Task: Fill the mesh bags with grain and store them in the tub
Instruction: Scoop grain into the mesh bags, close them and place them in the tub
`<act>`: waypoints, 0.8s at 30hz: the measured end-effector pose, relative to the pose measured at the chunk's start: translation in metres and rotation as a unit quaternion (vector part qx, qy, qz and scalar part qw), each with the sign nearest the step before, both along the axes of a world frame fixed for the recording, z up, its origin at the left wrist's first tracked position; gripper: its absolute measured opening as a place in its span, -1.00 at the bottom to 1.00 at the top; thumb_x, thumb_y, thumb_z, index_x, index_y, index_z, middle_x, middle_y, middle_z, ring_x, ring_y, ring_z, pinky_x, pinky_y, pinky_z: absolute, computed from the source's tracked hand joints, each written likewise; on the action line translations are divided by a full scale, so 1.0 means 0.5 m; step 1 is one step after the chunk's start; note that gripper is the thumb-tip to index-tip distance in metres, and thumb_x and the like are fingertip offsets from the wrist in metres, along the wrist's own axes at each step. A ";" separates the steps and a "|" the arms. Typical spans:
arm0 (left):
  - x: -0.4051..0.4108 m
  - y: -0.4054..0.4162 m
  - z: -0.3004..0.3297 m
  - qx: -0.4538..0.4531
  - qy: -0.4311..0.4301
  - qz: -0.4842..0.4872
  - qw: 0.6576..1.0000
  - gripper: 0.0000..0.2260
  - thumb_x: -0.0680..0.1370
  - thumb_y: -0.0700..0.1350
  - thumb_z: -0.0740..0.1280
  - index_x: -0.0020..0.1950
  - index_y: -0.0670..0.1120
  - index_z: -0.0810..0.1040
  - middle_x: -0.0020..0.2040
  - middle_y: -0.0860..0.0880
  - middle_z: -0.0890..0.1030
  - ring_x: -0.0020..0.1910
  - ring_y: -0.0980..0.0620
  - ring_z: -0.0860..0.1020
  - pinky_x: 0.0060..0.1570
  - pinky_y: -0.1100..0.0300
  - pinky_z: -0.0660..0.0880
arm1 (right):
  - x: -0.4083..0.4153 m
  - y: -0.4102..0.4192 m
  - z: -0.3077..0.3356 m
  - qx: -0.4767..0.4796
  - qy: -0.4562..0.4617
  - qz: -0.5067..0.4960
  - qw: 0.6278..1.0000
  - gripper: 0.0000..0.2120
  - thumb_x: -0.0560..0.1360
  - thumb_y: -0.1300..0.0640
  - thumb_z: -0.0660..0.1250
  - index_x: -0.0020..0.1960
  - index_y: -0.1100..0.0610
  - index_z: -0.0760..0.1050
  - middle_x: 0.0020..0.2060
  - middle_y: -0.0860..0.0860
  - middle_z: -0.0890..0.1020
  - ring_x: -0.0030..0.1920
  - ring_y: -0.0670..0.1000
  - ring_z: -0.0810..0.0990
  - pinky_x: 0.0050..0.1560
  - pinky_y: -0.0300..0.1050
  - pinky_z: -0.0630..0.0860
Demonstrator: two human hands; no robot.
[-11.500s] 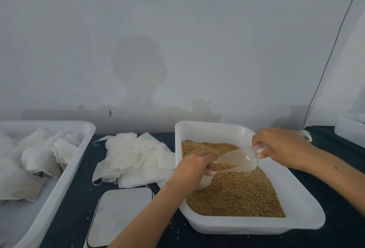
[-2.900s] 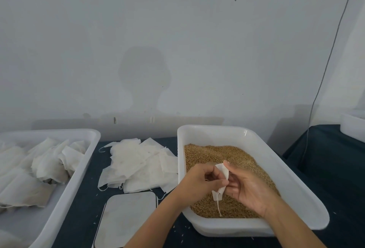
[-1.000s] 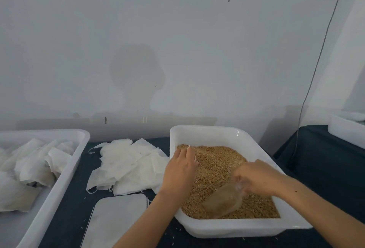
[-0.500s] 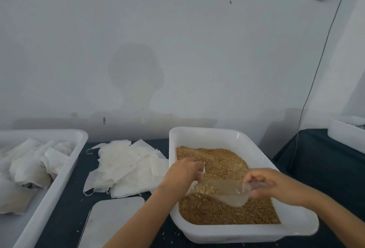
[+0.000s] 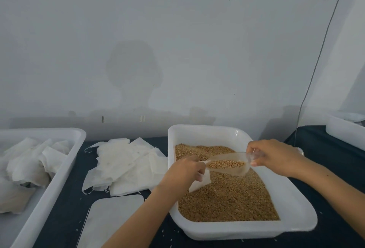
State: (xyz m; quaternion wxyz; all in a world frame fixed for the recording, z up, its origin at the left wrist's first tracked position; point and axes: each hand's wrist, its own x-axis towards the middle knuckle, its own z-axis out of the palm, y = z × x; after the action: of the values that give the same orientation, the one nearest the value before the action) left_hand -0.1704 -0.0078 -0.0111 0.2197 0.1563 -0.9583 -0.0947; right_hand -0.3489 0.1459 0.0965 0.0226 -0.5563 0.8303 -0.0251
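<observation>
Overhead, grey wall [image 5: 177, 30]; dark tabletop [image 5: 65, 204].

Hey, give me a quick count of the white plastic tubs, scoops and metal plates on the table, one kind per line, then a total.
White plastic tubs: 3, grain tub, left tub with the filled bags, right-edge tub
Clear scoops: 1, in the right hand
Flat metal plates: 1
Total: 5
</observation>
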 end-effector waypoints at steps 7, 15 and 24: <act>0.002 0.002 0.007 0.020 -0.003 0.000 1.000 -0.87 0.55 -0.16 0.32 0.03 -0.17 0.57 0.04 -0.08 0.54 0.04 -0.01 0.46 -0.03 0.21 0.36 | 0.046 -0.048 0.044 0.044 0.154 0.040 0.986 -0.89 0.52 0.05 0.31 0.04 -0.03 0.47 -0.07 -0.10 0.56 -0.06 -0.07 0.52 -0.17 -0.20 0.25; 0.002 0.002 0.004 -0.005 -0.013 0.006 1.000 -0.85 0.57 -0.15 0.28 0.07 -0.14 0.59 0.02 -0.07 0.53 0.05 0.02 0.43 -0.12 0.30 0.28 | 0.088 -0.083 0.062 0.057 0.391 0.091 0.914 -0.81 0.48 0.32 0.28 -0.07 0.04 0.45 -0.24 -0.08 0.53 -0.24 -0.02 0.45 -0.09 -0.12 0.21; 0.005 -0.003 -0.006 0.014 0.033 0.034 0.999 -0.93 0.60 -0.23 0.20 -0.08 -0.12 0.42 -0.16 -0.02 0.46 -0.15 0.07 0.33 -0.21 0.23 0.26 | 0.065 -0.050 0.071 0.068 0.342 0.056 0.936 -0.85 0.51 0.24 0.24 -0.03 -0.01 0.43 -0.16 -0.11 0.54 -0.13 -0.05 0.51 -0.08 -0.17 0.22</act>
State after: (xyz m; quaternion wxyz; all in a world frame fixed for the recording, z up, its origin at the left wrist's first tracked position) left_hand -0.1676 -0.0093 -0.0144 0.2519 0.1887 -0.9432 -0.1059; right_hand -0.3164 0.1208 0.1319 -0.2237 -0.5736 0.7554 0.2245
